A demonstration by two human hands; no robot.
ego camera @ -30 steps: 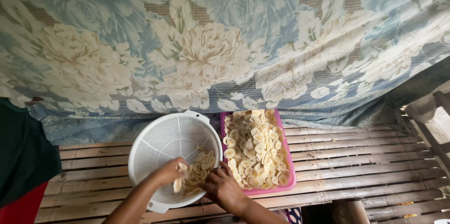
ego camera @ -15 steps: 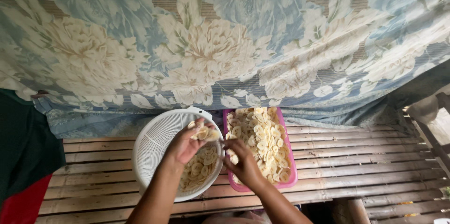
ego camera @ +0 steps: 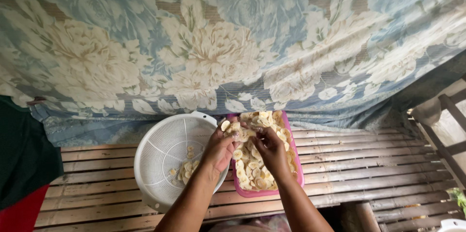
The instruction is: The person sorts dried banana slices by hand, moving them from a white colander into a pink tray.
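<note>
The left hand point(ego camera: 219, 148) is cupped, fingers curled around a small clutch of banana slices point(ego camera: 232, 129), pale yellow rounds that show above its fingertips. It hangs over the seam where the colander rim meets the tray's near edge. The right hand point(ego camera: 270, 147) is just beside it, fingers bent and pinched in toward the same slices, its tips touching them; whether it grips any of its own I cannot tell. Both forearms come up from the bottom edge of the view.

Under the right hand lies a pink rectangular tray point(ego camera: 297, 164), shallow, filled nearly wall to wall with a layer of more slices, overlapping one another. Touching the tray's left side is a round white plastic colander point(ego camera: 160, 149) with a slotted wall and a small handle at the far rim. A few loose slices point(ego camera: 185, 168) lie on its bottom, toward the right side; the rest of its bowl shows bare mesh.

Both containers rest on a bench point(ego camera: 378, 169) of split bamboo slats running left to right. Behind it hangs a floral cloth point(ego camera: 233, 42), blue and cream with large blossoms. At the left edge are a dark green cloth point(ego camera: 24, 159) and a patch of red point(ego camera: 19, 215) below it. A wooden frame point(ego camera: 446, 130) stands at the right.
</note>
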